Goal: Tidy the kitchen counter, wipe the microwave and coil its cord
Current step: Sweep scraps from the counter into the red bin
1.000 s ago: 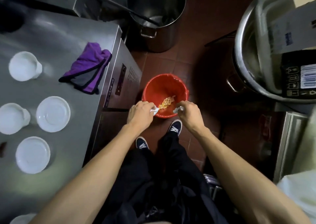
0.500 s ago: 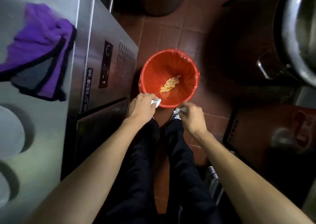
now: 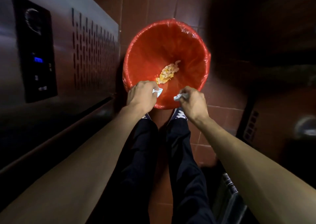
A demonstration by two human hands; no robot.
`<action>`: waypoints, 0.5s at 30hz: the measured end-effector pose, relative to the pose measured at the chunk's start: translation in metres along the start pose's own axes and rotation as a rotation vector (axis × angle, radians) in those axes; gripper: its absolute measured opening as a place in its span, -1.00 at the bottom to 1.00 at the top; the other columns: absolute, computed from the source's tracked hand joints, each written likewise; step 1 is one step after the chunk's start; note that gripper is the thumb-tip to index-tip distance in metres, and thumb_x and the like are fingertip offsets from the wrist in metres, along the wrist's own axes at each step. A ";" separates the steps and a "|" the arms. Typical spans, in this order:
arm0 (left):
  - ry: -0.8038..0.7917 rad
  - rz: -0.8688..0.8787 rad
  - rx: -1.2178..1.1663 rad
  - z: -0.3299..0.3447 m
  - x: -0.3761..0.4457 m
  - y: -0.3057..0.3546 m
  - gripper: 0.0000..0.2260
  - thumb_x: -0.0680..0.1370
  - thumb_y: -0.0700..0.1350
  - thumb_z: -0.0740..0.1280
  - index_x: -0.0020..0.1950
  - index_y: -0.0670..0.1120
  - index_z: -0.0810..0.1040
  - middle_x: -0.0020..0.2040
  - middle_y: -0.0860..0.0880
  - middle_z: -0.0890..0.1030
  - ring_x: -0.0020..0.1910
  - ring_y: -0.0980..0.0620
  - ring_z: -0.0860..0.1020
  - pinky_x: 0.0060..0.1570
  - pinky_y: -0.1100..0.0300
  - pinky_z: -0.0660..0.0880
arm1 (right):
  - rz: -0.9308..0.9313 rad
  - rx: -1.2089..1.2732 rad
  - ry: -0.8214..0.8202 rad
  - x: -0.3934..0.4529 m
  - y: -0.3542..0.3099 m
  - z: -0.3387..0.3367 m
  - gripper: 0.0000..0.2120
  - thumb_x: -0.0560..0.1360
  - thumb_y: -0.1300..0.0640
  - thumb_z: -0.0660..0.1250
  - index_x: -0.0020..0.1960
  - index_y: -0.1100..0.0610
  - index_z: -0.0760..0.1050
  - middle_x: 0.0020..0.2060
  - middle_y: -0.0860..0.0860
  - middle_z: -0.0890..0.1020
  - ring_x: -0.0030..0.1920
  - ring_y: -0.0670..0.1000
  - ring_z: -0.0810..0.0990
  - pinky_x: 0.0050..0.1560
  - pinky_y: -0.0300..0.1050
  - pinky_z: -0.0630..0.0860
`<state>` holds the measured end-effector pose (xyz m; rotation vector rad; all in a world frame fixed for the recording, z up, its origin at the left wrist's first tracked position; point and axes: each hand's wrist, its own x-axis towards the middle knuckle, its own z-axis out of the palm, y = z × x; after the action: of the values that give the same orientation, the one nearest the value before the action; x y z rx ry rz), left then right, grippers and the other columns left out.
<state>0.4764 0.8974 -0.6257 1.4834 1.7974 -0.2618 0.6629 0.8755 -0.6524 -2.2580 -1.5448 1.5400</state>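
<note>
Both hands hold crumpled white scraps over the near rim of the round red bin lined with a red plastic bag (image 3: pixel 166 40): the left hand (image 3: pixel 141 95) curls its fingers round a small white wad (image 3: pixel 157 92), and the right hand (image 3: pixel 192 101) pinches another white crumpled wad (image 3: pixel 177 97). Compared with half a second ago, the view has dropped closer to the bin, which now fills the middle of the frame, and the purple cloth and white dishes on the counter have gone out of sight; the hands keep their grip in much the same place at the rim. Pale yellow and white food scraps (image 3: pixel 168 72) lie at the bottom of the bin. The bin stands on a floor of reddish-brown tiles (image 3: pixel 222 117), just beside a stainless steel cabinet (image 3: pixel 95 40) with slotted vents and a dark control panel (image 3: pixel 36 52) showing a small blue display; its markings are too blurred to read. Dark trouser legs and dark shoes with white marks (image 3: pixel 179 115) touch the bin's near side.
</note>
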 end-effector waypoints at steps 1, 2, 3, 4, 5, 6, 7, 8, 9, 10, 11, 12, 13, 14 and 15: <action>-0.003 -0.002 0.004 0.005 0.006 -0.001 -0.80 0.57 -0.14 0.31 0.12 0.07 0.63 0.20 0.03 0.62 0.14 -0.11 0.57 0.07 0.07 0.46 | -0.002 -0.002 0.001 0.007 0.002 0.003 -0.85 0.50 0.25 0.29 0.00 0.07 0.58 -0.08 0.04 0.69 -0.09 0.08 0.66 -0.04 0.08 0.63; -0.007 -0.003 0.003 0.009 0.012 -0.003 -0.80 0.57 -0.14 0.31 0.12 0.08 0.63 0.20 0.03 0.61 0.15 -0.11 0.57 0.08 0.07 0.46 | 0.001 0.004 0.004 0.015 0.003 0.006 -0.85 0.50 0.24 0.29 0.01 0.08 0.58 -0.09 0.05 0.69 -0.09 0.10 0.66 -0.03 0.09 0.63; -0.009 -0.001 -0.004 0.013 0.018 -0.006 -0.80 0.56 -0.14 0.31 0.12 0.08 0.63 0.20 0.04 0.61 0.15 -0.11 0.57 0.09 0.07 0.46 | 0.008 0.014 0.010 0.021 0.004 0.008 -0.83 0.50 0.24 0.29 0.04 0.08 0.58 -0.09 0.06 0.69 -0.09 0.11 0.66 -0.02 0.09 0.63; -0.010 0.004 -0.013 0.016 0.023 -0.008 -0.80 0.56 -0.14 0.31 0.12 0.08 0.62 0.20 0.04 0.61 0.14 -0.12 0.57 0.09 0.06 0.46 | 0.018 0.025 0.015 0.027 0.005 0.010 -0.81 0.51 0.23 0.29 0.08 0.08 0.59 -0.07 0.07 0.70 -0.06 0.11 0.67 0.02 0.08 0.62; -0.009 0.010 -0.021 0.019 0.027 -0.011 -0.80 0.56 -0.13 0.32 0.13 0.08 0.61 0.19 0.05 0.60 0.13 -0.12 0.57 0.08 0.06 0.46 | 0.027 0.032 0.019 0.032 0.005 0.011 -0.78 0.52 0.20 0.28 0.13 0.08 0.59 -0.04 0.07 0.70 -0.02 0.11 0.67 0.09 0.06 0.61; -0.007 0.016 -0.025 0.020 0.031 -0.012 -0.80 0.56 -0.12 0.32 0.14 0.09 0.60 0.18 0.06 0.60 0.12 -0.11 0.57 0.07 0.06 0.47 | 0.032 0.036 0.016 0.035 0.005 0.012 -0.75 0.53 0.14 0.28 0.19 0.06 0.58 0.01 0.08 0.71 0.05 0.12 0.66 0.15 0.05 0.59; -0.006 0.021 -0.027 0.020 0.033 -0.014 -0.80 0.56 -0.10 0.33 0.16 0.09 0.60 0.19 0.07 0.59 0.12 -0.11 0.57 0.08 0.06 0.48 | 0.036 0.038 0.004 0.038 0.005 0.013 -0.70 0.55 0.08 0.28 0.26 0.04 0.55 0.08 0.09 0.69 0.12 0.13 0.64 0.21 0.05 0.56; -0.005 0.025 -0.026 0.019 0.034 -0.015 -0.79 0.56 -0.07 0.33 0.18 0.10 0.59 0.20 0.07 0.59 0.13 -0.11 0.56 0.09 0.05 0.48 | 0.039 0.037 -0.018 0.039 0.004 0.013 -0.66 0.55 0.04 0.28 0.32 0.03 0.52 0.15 0.10 0.68 0.17 0.13 0.62 0.25 0.05 0.54; -0.003 0.029 -0.023 0.018 0.034 -0.015 -0.78 0.57 -0.05 0.33 0.21 0.10 0.58 0.21 0.07 0.58 0.14 -0.11 0.56 0.11 0.04 0.49 | 0.041 0.028 -0.043 0.040 0.003 0.012 -0.62 0.55 0.05 0.28 0.36 0.02 0.49 0.20 0.10 0.65 0.21 0.13 0.61 0.28 0.05 0.53; -0.003 0.031 -0.020 0.016 0.034 -0.015 -0.77 0.57 -0.04 0.33 0.23 0.10 0.57 0.23 0.07 0.57 0.15 -0.11 0.55 0.14 0.03 0.49 | 0.045 0.010 -0.063 0.040 0.003 0.010 -0.58 0.53 0.07 0.27 0.38 0.02 0.48 0.23 0.11 0.64 0.24 0.13 0.59 0.30 0.05 0.51; -0.003 0.032 -0.018 0.013 0.032 -0.015 -0.76 0.58 -0.04 0.32 0.24 0.10 0.57 0.24 0.06 0.57 0.17 -0.11 0.54 0.16 0.02 0.48 | 0.048 -0.016 -0.076 0.039 0.002 0.008 -0.56 0.52 0.09 0.26 0.40 0.01 0.47 0.25 0.11 0.62 0.26 0.15 0.58 0.32 0.05 0.50; -0.001 0.032 -0.016 0.010 0.030 -0.014 -0.75 0.58 -0.04 0.32 0.26 0.09 0.56 0.24 0.05 0.57 0.18 -0.12 0.54 0.19 0.01 0.47 | 0.051 -0.047 -0.087 0.036 0.000 0.004 -0.55 0.51 0.11 0.26 0.40 0.01 0.46 0.26 0.12 0.62 0.26 0.16 0.57 0.32 0.03 0.49; 0.001 0.032 -0.012 0.007 0.027 -0.014 -0.75 0.59 -0.03 0.31 0.27 0.09 0.56 0.24 0.04 0.57 0.19 -0.12 0.53 0.21 0.01 0.46 | 0.047 -0.077 -0.100 0.033 -0.001 0.000 -0.56 0.52 0.12 0.26 0.41 0.00 0.46 0.26 0.12 0.61 0.26 0.18 0.57 0.31 0.02 0.49; 0.000 0.031 -0.007 0.004 0.024 -0.013 -0.73 0.59 -0.03 0.30 0.29 0.09 0.55 0.25 0.04 0.57 0.21 -0.12 0.53 0.23 0.00 0.46 | 0.040 -0.103 -0.115 0.028 -0.004 -0.004 -0.56 0.53 0.13 0.26 0.41 0.01 0.46 0.26 0.13 0.61 0.25 0.19 0.57 0.30 0.02 0.50; -0.006 0.030 -0.001 -0.001 0.020 -0.011 -0.70 0.60 -0.02 0.29 0.33 0.09 0.53 0.28 0.03 0.56 0.24 -0.11 0.51 0.27 -0.02 0.44 | 0.029 -0.123 -0.128 0.023 -0.007 -0.009 -0.57 0.54 0.14 0.26 0.41 0.02 0.45 0.25 0.14 0.61 0.23 0.20 0.58 0.29 0.03 0.51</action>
<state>0.4655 0.9097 -0.6421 1.5060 1.7695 -0.2503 0.6655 0.8999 -0.6606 -2.2951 -1.6903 1.6728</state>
